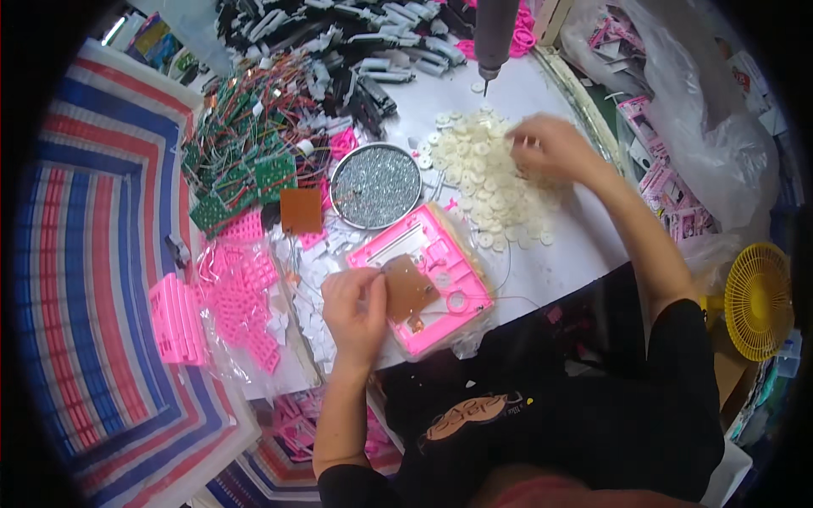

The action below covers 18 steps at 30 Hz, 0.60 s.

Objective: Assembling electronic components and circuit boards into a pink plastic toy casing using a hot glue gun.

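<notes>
While my left hand point(354, 309) sits at the lower centre of the frame, its fingers are pressed together in a pinch on the edge of a small brown circuit board point(408, 286), holding it down on the pink plastic housing point(428, 284) that lies open on the white desk point(566, 245). My right hand point(549, 148) is up in the upper right of the frame, fingers curled down into the pile of round white buttons point(484, 173); it is blurred, so I cannot tell whether it already has a piece between the fingertips or is only sorting through them.

I judge this to be the fitting step: the board is being seated in the housing while the other hand fetches a small white part for it. The next move, as I read it, calls for lifting one button free of the heap without dragging others, then bringing it down to the housing while the left hand keeps the board from sliding.

Just above the housing stands a round metal tin point(375, 186) full of tiny silvery pieces. In the upper left of the frame lies a tangle of green circuit boards point(246, 165) with wires, and lower left a bag of pink plastic parts point(241, 292). A hanging screwdriver tip point(489, 51) points down at the top centre.
</notes>
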{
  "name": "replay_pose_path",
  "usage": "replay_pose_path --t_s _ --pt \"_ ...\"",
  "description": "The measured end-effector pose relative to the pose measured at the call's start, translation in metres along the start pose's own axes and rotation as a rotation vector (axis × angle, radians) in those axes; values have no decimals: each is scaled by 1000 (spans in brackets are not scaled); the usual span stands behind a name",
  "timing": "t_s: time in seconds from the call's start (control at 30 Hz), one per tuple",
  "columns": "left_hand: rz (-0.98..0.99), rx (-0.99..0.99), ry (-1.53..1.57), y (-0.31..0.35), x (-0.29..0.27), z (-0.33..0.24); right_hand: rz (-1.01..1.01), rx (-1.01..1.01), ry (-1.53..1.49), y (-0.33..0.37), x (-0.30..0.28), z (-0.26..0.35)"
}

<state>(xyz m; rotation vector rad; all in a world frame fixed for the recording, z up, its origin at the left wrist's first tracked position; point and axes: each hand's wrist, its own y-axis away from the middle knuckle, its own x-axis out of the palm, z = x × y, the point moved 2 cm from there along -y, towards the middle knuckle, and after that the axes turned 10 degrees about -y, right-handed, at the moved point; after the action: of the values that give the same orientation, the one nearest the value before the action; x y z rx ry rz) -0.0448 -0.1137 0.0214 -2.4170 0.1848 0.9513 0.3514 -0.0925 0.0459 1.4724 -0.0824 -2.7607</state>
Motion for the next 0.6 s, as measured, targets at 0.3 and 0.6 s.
replay_pose_path --t_s 0.3,0.6 --pt "-23 37 -88 -2 -3 -4 -338 -69 218 -181 -8 -42" --pt "-6 9 -76 -1 -8 2 -393 -194 199 -157 -1 -39"
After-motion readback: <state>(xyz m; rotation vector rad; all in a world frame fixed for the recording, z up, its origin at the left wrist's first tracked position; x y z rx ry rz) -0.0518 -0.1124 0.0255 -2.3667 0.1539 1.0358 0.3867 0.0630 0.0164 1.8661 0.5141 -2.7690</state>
